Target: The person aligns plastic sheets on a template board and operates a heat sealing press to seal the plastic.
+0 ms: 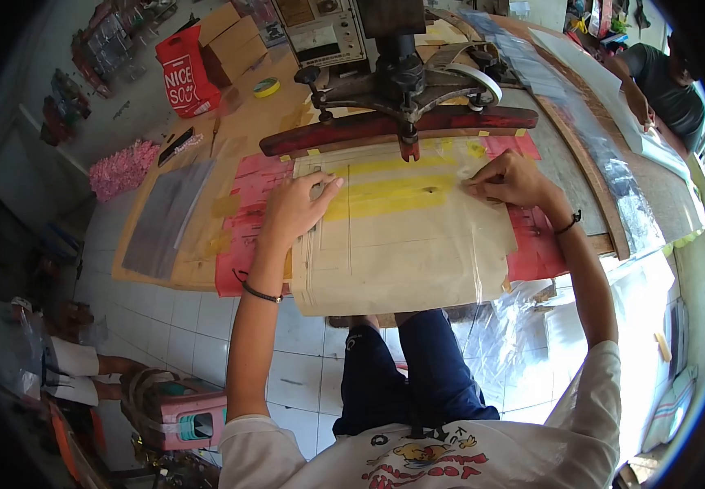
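A tan sheet (401, 281) with pencil-like lines and yellow tape strips (385, 202) lies over the table's front edge. A thin clear plastic sheet (489, 232) seems to lie on top, showing as glare at the right. My left hand (297, 205) is at the upper left, thumb and forefinger brought together at the plastic's edge. At the upper right my right hand (517, 181) pinches the plastic's edge, fingers curled. Red taped strips (248, 220) show on both sides. Just beyond my hands, a dark red press bar (401, 129) hangs over the sheet.
A metal press head (397, 77) and a control box (320, 33) stand behind. Left on the table are a grey sheet (169, 216), yellow tape roll (266, 87) and red bag (185, 73). At the right, another person (666, 90) works beside long plastic sheeting (588, 147).
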`<act>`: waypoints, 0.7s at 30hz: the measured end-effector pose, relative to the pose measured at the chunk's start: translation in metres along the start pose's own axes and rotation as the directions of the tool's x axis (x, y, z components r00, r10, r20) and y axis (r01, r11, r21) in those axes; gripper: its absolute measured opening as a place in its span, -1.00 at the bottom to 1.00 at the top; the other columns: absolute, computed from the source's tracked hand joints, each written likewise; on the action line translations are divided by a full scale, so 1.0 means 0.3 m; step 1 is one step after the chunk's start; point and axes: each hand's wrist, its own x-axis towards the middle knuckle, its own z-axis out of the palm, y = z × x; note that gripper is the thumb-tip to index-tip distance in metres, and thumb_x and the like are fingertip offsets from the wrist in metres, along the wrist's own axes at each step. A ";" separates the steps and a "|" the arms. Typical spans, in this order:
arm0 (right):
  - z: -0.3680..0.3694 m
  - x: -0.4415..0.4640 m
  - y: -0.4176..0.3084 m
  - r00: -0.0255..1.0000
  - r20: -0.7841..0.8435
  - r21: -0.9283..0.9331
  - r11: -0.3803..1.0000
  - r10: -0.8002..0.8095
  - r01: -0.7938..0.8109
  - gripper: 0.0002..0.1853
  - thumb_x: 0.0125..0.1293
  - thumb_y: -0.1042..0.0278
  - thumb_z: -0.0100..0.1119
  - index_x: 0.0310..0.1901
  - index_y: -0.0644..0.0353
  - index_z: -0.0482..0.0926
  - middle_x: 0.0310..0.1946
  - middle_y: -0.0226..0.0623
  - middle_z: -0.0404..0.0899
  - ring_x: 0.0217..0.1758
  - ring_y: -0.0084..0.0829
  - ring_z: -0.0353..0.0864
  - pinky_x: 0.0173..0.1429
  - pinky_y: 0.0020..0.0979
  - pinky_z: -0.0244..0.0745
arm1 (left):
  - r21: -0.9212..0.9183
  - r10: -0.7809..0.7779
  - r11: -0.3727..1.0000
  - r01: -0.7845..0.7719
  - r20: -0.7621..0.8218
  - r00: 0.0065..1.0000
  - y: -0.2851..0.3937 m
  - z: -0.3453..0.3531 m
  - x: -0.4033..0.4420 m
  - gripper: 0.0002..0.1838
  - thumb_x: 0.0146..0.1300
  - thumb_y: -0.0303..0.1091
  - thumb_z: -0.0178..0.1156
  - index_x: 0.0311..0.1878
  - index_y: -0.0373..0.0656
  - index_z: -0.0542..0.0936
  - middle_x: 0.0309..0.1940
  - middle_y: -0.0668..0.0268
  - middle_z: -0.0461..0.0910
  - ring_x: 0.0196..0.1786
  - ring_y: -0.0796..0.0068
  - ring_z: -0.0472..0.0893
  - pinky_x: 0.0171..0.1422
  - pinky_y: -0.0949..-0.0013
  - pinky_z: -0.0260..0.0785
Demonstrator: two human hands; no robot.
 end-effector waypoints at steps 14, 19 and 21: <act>-0.027 -0.010 0.065 0.939 -0.342 -0.089 0.994 0.024 -0.058 -0.52 0.34 -0.08 0.26 -0.16 0.30 0.67 -0.20 -0.14 0.65 -0.23 -0.37 0.65 -0.13 -0.35 0.50 | 0.177 0.485 0.873 -0.455 -0.205 0.850 -0.021 0.077 0.005 -0.63 0.23 -0.01 0.34 -0.13 -0.12 0.70 -0.15 0.40 0.62 0.21 0.24 0.44 0.24 0.19 0.35; 0.010 -0.011 0.050 0.991 -0.125 -0.218 0.974 0.041 -0.068 -0.49 0.26 -0.01 0.37 0.04 0.27 0.60 0.05 -0.20 0.49 -0.14 -0.32 0.58 -0.09 -0.31 0.49 | 0.084 0.215 0.968 -0.238 0.218 0.952 0.035 0.000 0.032 -0.60 0.19 0.02 0.37 -0.08 -0.08 0.70 0.01 0.39 0.56 0.21 0.28 0.44 0.32 0.21 0.20; -0.009 -0.006 -0.008 0.990 -0.043 -0.153 0.978 0.134 -0.139 -0.47 0.22 -0.03 0.41 0.03 0.25 0.61 0.06 -0.21 0.48 -0.12 -0.29 0.60 -0.07 -0.30 0.51 | 0.090 0.228 0.964 -0.249 0.201 0.953 0.045 0.017 0.014 -0.59 0.17 0.03 0.39 -0.09 -0.08 0.69 0.03 0.37 0.55 0.20 0.30 0.44 0.31 0.20 0.15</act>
